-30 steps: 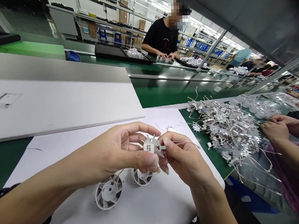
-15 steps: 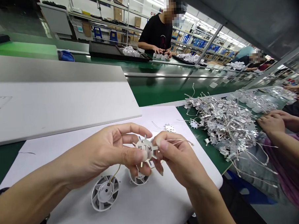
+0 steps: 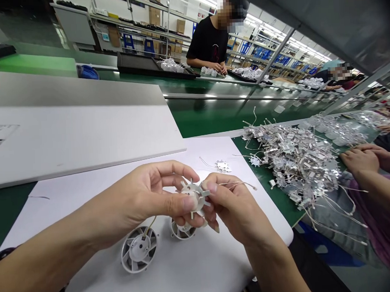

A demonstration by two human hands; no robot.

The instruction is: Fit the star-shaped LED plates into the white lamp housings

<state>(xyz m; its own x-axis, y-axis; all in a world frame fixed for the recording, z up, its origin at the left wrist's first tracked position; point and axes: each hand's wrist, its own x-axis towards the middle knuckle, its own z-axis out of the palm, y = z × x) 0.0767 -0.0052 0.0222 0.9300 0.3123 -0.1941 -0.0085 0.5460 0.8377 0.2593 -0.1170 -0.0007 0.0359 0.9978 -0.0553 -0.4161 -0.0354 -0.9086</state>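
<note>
Between my hands is a toothed metal plate (image 3: 197, 196), gear-like, with thin white wires (image 3: 237, 183) trailing to the right. My left hand (image 3: 158, 193) pinches it from the left, thumb on its face. My right hand (image 3: 231, 204) grips its right edge between thumb and fingers. Below, on the white sheet (image 3: 175, 276), lies a round white fan frame (image 3: 139, 249) with a yellowish wire. A second fan frame (image 3: 183, 229) is partly hidden under my fingers. Beyond my hands, another toothed plate (image 3: 222, 166) with a wire lies on the sheet.
A large heap of toothed metal plates with wires (image 3: 299, 158) covers the green bench at right, beside a co-worker's hands (image 3: 360, 158). A thick white board (image 3: 84, 129) lies at left. Across the line a person in black (image 3: 208, 42) handles parts near a black tray (image 3: 136, 64).
The metal plate has turned slightly in my fingers, and my left thumb now covers more of its face. The whole view has shifted a little. The person opposite has drawn their hands together.
</note>
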